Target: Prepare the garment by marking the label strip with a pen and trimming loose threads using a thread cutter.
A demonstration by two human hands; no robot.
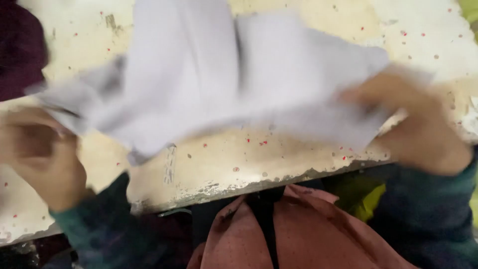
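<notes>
- Pink fabric, finely dotted, fills the bottom of the view nearest the camera: a bag (308,234) with a black strap (266,224) running down its middle, sitting just below the worktop's edge.
- Dark green sleeves (428,219) cover both forearms, which come up on either side of the bag.
- The left hand (37,157) is low at the left edge, blurred; its fingers (30,137) look curled around the left corner of the cloth, though the smear leaves the grip itself unclear.
- The right hand (416,124) sits at the right, fingers closed on the cloth's right edge, also blurred.
- The pale lilac-white cloth (209,84) stretches between the two hands, lying across the middle of the worktop, creased down its centre.
- The worktop (224,164) is cream, worn and chipped along its near edge, flecked with small red specks.
- A dark maroon shape (20,45) lies at the far left corner.
</notes>
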